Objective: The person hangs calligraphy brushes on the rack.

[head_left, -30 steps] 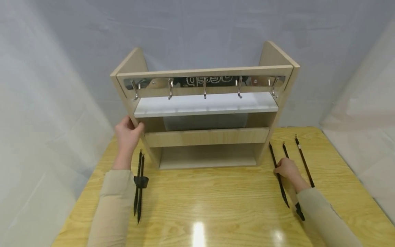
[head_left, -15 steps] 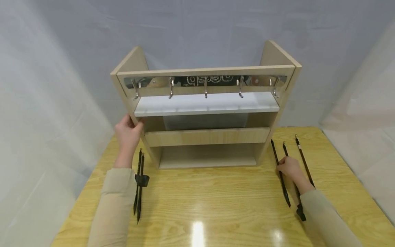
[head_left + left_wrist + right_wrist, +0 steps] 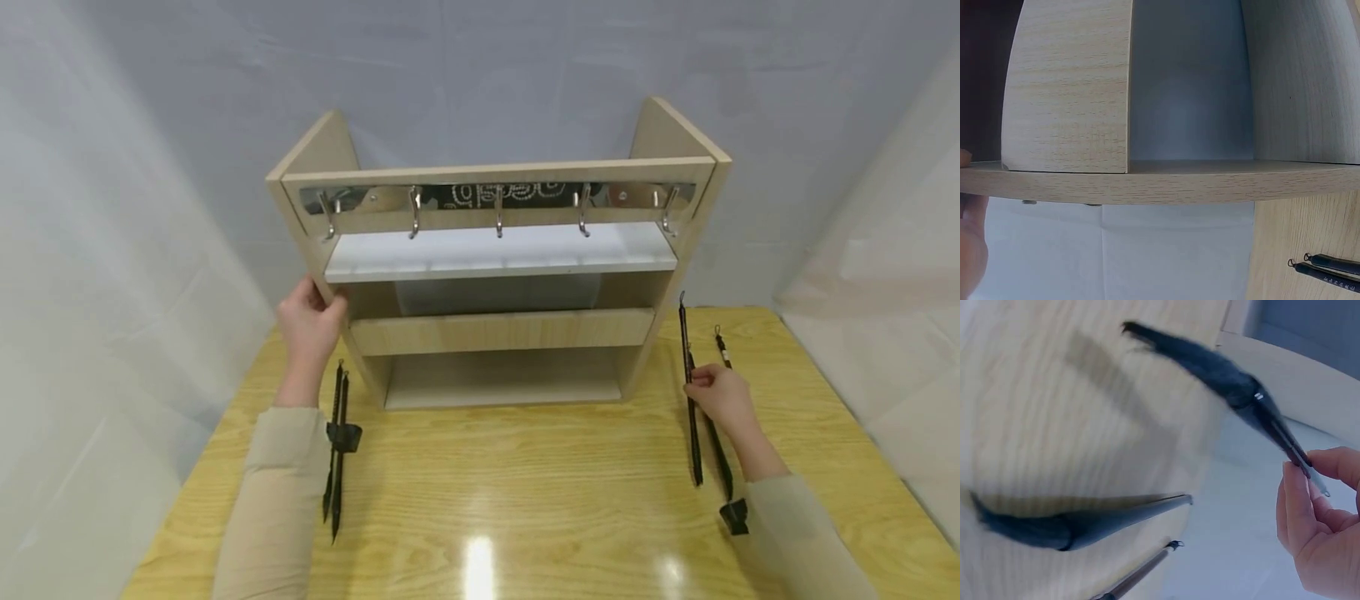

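Observation:
My left hand (image 3: 309, 329) grips the left side panel of a pale wooden shelf unit (image 3: 502, 332), thumb on the inner side and fingers outside. Five is not counted here; several metal hooks (image 3: 498, 218) line its top rail. My right hand (image 3: 726, 402) pinches a dark calligraphy brush (image 3: 693, 446) by its handle. In the right wrist view this brush (image 3: 1216, 372) is raised off the table, its black bristles pointing away from the fingers. A second calligraphy brush (image 3: 1066, 530) lies below it, and a third brush (image 3: 1141, 572) lies farther over, partly hidden by my right hand in the head view.
Two more brushes (image 3: 337, 492) lie side by side left of the unit, with a small black piece (image 3: 344, 437) at their middle. Another small black piece (image 3: 735, 517) is near my right sleeve. Pale sheeting (image 3: 480, 75) hangs behind the yellow wooden table (image 3: 480, 475).
My right hand has lifted the calligraphy brush off the table and moved it slightly right, turning it more upright in the head view. My left hand stays on the shelf unit.

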`<state>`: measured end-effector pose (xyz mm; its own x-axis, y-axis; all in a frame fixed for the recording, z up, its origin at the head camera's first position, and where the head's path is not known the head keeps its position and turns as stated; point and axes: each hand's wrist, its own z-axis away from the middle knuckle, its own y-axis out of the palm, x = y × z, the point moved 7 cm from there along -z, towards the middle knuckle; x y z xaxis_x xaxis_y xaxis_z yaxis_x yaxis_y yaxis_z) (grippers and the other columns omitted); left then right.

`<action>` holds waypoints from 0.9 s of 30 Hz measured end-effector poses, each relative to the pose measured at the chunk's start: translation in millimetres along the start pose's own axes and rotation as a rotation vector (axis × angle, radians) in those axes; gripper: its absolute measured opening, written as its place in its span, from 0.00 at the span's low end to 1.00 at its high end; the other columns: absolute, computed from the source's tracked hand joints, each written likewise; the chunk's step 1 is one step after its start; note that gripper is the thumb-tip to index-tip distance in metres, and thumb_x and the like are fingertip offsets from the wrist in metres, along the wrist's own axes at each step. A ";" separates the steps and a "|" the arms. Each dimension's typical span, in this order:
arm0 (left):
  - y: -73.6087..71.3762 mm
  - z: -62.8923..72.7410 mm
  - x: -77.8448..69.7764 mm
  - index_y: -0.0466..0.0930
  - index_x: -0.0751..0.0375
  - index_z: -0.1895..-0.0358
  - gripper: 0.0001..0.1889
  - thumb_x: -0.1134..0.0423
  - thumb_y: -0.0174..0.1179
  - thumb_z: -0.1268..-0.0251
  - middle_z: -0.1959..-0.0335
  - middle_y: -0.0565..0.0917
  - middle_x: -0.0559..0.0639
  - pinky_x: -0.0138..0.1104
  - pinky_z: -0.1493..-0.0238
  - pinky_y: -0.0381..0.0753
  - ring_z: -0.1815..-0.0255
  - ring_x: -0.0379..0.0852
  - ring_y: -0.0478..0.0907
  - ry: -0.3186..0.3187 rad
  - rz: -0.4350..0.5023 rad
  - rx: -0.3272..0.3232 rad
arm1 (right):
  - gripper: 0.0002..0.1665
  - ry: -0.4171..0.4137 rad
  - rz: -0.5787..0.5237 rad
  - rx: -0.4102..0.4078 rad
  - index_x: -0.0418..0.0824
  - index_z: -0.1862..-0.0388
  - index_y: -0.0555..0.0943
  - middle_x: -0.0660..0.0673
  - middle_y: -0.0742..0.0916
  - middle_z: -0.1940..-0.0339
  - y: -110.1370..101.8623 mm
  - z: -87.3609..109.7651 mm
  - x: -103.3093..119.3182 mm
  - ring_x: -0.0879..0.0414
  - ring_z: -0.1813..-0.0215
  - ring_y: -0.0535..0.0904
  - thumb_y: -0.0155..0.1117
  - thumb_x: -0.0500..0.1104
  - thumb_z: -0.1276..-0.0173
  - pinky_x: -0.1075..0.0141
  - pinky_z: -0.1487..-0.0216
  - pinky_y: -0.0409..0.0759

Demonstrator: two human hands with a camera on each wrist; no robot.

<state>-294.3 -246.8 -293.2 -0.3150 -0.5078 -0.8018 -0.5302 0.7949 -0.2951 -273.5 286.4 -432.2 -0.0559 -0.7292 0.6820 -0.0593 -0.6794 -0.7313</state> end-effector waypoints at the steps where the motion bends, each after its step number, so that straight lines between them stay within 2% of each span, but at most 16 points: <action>1: 0.0 0.4 0.1 0.75 0.72 0.55 0.15 0.74 0.54 0.49 0.59 0.79 0.65 0.35 0.59 0.79 0.60 0.53 0.78 -0.004 -0.001 0.002 | 0.20 -0.001 -0.008 -0.010 0.21 0.54 0.69 0.30 0.78 0.63 -1.8 1.5 2.6 0.42 0.64 0.75 0.54 0.36 0.40 0.61 0.70 0.77; 9: 0.1 1.1 -0.1 0.75 0.72 0.54 0.15 0.74 0.54 0.48 0.59 0.79 0.64 0.34 0.60 0.79 0.61 0.53 0.78 -0.006 -0.001 0.003 | 0.20 -0.006 -0.057 -0.075 0.23 0.52 0.69 0.30 0.77 0.60 -15.0 15.8 24.7 0.42 0.60 0.73 0.53 0.37 0.39 0.62 0.68 0.75; 12: 0.2 1.1 -0.4 0.75 0.71 0.54 0.15 0.74 0.54 0.48 0.59 0.79 0.65 0.34 0.60 0.79 0.60 0.53 0.78 -0.016 0.002 0.005 | 0.19 -0.028 -0.064 -0.119 0.24 0.53 0.70 0.30 0.78 0.61 -18.2 19.2 28.8 0.42 0.61 0.74 0.55 0.37 0.39 0.65 0.69 0.76; 18: 0.6 0.9 0.1 0.75 0.71 0.54 0.15 0.74 0.54 0.48 0.59 0.79 0.64 0.33 0.60 0.79 0.60 0.53 0.78 -0.029 0.007 0.006 | 0.15 -0.079 -0.065 -0.210 0.26 0.58 0.72 0.32 0.80 0.64 -26.3 27.1 40.1 0.51 0.67 0.75 0.58 0.35 0.42 0.78 0.74 0.72; 25: 0.4 0.5 -0.6 0.75 0.71 0.55 0.15 0.74 0.54 0.48 0.60 0.80 0.64 0.33 0.61 0.79 0.61 0.53 0.78 0.004 0.007 -0.004 | 0.16 -0.076 -0.101 -0.246 0.27 0.57 0.73 0.34 0.80 0.63 -32.9 36.8 49.8 0.56 0.65 0.73 0.57 0.36 0.41 0.81 0.73 0.71; 27: 0.2 0.3 -1.5 0.76 0.71 0.55 0.15 0.74 0.54 0.48 0.60 0.80 0.64 0.33 0.61 0.79 0.61 0.53 0.78 0.017 0.004 -0.007 | 0.16 -0.079 -0.106 -0.259 0.27 0.56 0.73 0.34 0.80 0.62 -35.0 40.4 53.5 0.60 0.65 0.72 0.58 0.36 0.41 0.82 0.72 0.71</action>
<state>-293.7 -245.8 -292.2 -0.3307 -0.5105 -0.7937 -0.5348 0.7944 -0.2880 -234.2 267.8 -370.4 0.0414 -0.6665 0.7444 -0.3140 -0.7160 -0.6236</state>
